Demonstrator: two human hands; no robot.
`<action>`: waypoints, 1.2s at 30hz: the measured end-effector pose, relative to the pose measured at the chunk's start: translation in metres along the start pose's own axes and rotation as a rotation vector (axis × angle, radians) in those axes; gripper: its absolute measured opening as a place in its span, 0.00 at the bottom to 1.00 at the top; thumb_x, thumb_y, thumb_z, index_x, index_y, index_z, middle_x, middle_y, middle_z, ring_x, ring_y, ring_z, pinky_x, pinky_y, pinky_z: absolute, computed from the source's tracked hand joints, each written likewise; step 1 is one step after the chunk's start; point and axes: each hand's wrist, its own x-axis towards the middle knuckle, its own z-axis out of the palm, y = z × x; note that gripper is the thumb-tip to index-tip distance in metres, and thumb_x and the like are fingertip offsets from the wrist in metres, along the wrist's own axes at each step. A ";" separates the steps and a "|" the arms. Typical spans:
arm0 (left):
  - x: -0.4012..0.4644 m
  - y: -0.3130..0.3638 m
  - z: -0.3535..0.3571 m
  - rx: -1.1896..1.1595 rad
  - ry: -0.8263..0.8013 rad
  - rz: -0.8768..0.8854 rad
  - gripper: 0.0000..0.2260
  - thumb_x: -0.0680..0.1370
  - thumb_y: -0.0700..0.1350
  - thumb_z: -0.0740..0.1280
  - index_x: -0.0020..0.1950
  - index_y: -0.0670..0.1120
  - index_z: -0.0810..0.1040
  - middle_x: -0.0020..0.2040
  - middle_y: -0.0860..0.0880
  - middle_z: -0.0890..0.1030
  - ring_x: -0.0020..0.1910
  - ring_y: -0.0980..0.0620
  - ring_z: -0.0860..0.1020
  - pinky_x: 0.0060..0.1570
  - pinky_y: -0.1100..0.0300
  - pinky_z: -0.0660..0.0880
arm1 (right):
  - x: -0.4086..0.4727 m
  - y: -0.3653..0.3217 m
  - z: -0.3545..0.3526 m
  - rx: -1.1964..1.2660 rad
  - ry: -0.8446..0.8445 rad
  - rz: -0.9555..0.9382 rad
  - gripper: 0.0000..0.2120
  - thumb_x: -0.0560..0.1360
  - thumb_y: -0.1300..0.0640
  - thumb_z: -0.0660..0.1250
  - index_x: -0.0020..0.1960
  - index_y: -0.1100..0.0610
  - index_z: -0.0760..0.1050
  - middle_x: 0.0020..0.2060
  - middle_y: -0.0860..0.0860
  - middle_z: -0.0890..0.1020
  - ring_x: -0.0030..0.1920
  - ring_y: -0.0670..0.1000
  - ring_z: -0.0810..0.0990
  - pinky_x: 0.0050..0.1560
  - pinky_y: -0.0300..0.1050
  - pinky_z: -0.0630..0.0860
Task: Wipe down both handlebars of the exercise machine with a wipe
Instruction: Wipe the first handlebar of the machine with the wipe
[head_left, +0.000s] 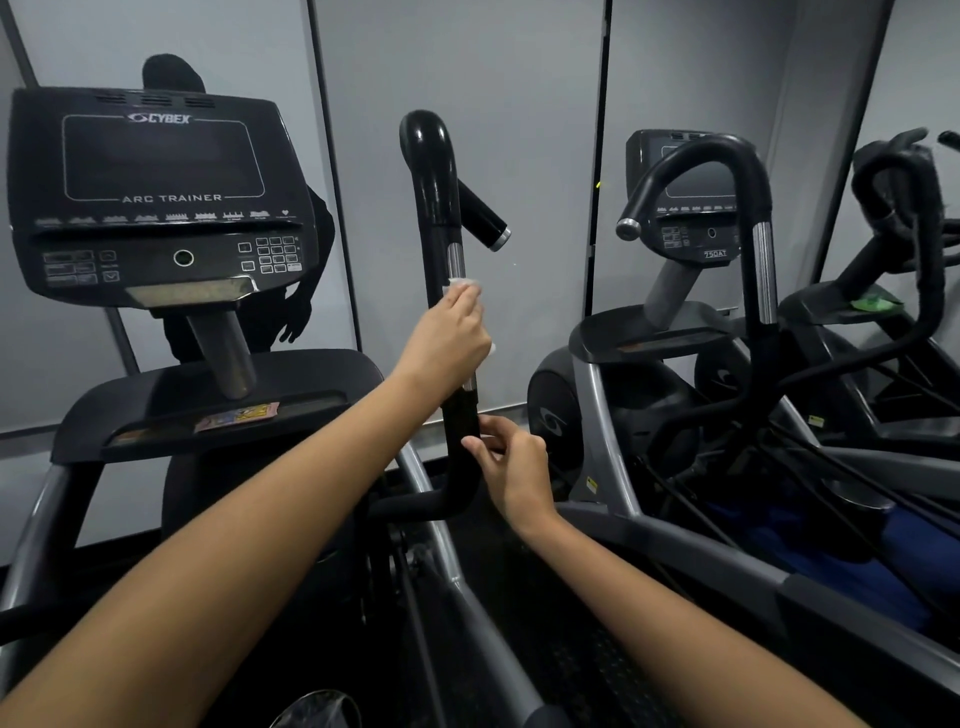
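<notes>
My left hand (451, 340) is wrapped around the upright right handlebar (441, 270) of the Cybex Arc Trainer, clenched on a white wipe (460, 283) pressed against the bar; a corner of it pokes out above my knuckles, just under the bare part of the silver pulse sensor strip (455, 260). My right hand (511, 467) sits lower on the same bar, near the bend where it turns toward the machine's frame, thumb and fingertips lightly pinching the black grip to steady it. It holds nothing else.

The console (156, 197) is off to my left. I cannot see the other handlebar from here, so I can't judge whether it has been wiped.

What I'd watch for: this bar swings with the pedals, and if my lower pinch is too loose, a firm stroke could shove it forward and my wiping hand would skid off. The wipe is bunched small, so it may only touch one face of the bar and miss the back. The curved top and the short side horn (485, 221) are easy to skip.
</notes>
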 end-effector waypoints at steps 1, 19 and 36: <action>-0.002 0.004 0.001 0.010 0.004 0.018 0.14 0.78 0.44 0.60 0.61 0.41 0.77 0.62 0.40 0.76 0.67 0.41 0.67 0.70 0.49 0.61 | 0.000 0.000 0.000 -0.002 0.001 0.001 0.10 0.74 0.60 0.68 0.55 0.60 0.78 0.40 0.46 0.80 0.42 0.41 0.80 0.43 0.25 0.74; -0.063 0.061 0.049 -0.420 0.339 -0.018 0.22 0.75 0.36 0.49 0.66 0.34 0.70 0.68 0.38 0.70 0.70 0.41 0.64 0.68 0.47 0.65 | -0.008 0.009 0.002 -0.065 0.021 -0.017 0.04 0.74 0.60 0.69 0.48 0.56 0.80 0.40 0.48 0.84 0.42 0.42 0.82 0.46 0.37 0.78; -0.061 0.072 0.030 -1.537 0.206 -0.728 0.32 0.78 0.44 0.63 0.76 0.41 0.49 0.67 0.41 0.70 0.64 0.46 0.70 0.60 0.62 0.65 | -0.007 0.010 0.001 0.026 0.021 0.032 0.09 0.73 0.61 0.70 0.53 0.59 0.81 0.42 0.48 0.84 0.43 0.40 0.82 0.48 0.34 0.78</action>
